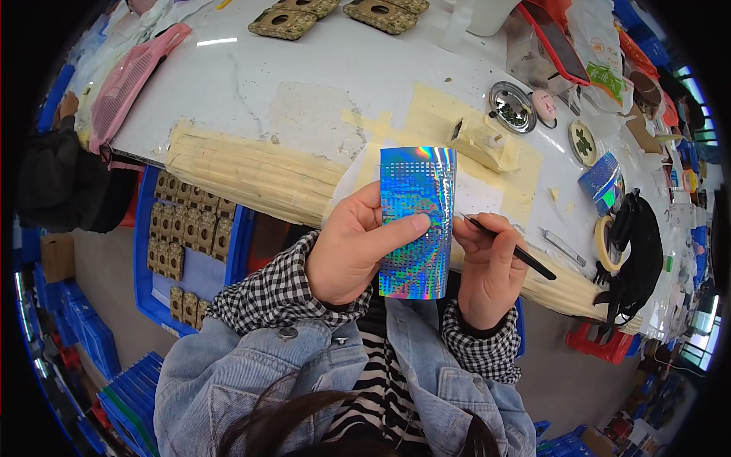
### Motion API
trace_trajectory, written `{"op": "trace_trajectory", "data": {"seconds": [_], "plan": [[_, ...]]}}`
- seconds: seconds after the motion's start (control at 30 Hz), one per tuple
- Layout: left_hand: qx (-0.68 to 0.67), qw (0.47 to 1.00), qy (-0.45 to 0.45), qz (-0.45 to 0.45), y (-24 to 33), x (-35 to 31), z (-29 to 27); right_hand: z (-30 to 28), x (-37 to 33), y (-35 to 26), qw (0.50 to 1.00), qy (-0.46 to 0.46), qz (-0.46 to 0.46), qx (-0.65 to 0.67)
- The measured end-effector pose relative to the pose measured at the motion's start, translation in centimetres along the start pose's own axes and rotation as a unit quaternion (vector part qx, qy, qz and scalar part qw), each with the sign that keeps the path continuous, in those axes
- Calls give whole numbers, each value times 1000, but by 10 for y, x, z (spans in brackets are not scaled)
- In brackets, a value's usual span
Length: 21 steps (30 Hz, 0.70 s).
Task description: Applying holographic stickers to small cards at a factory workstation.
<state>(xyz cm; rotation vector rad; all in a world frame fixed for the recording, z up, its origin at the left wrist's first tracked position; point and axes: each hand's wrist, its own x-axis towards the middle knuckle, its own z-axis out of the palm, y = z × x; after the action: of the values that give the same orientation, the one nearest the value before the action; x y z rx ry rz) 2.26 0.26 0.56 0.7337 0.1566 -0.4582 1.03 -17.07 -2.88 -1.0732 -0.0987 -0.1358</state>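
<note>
My left hand point(354, 244) grips a shiny blue holographic sticker sheet point(415, 183) by its left side, the thumb pressed flat on its face. Rows of tiny marks cover the sheet, which stands upright and bows slightly. Just right of it, my right hand point(491, 266) pinches black tweezers point(525, 259); their back end points down to the right and their tip is close to the sheet's right edge. Whether the tip touches the sheet I cannot tell. Behind the sheet, a tape-covered block point(483, 145) rests on the table.
Camouflage-patterned cases point(283, 23) lie at the far edge; more fill a blue crate point(145, 282) low on the left. A round metal dish point(512, 107) holds small dark pieces. Rightward are a tape roll point(607, 242) and black cloth point(641, 259). A pink basket point(133, 87) stands left.
</note>
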Motion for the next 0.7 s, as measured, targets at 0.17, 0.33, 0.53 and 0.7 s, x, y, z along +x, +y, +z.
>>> {"op": "trace_trajectory", "data": {"seconds": [0.17, 0.33, 0.53, 0.7], "plan": [[2, 1000, -4, -6, 1, 0, 0, 0, 0, -1, 1000, -4, 9, 4], [8, 1000, 7, -6, 0, 1, 0, 0, 0, -2, 1000, -14, -4, 1], [3, 1000, 12, -8, 1, 0, 1, -1, 0, -3, 1000, -9, 6, 7], [0, 1000, 5, -3, 0, 0, 0, -2, -1, -2, 999, -1, 36, 38]]}}
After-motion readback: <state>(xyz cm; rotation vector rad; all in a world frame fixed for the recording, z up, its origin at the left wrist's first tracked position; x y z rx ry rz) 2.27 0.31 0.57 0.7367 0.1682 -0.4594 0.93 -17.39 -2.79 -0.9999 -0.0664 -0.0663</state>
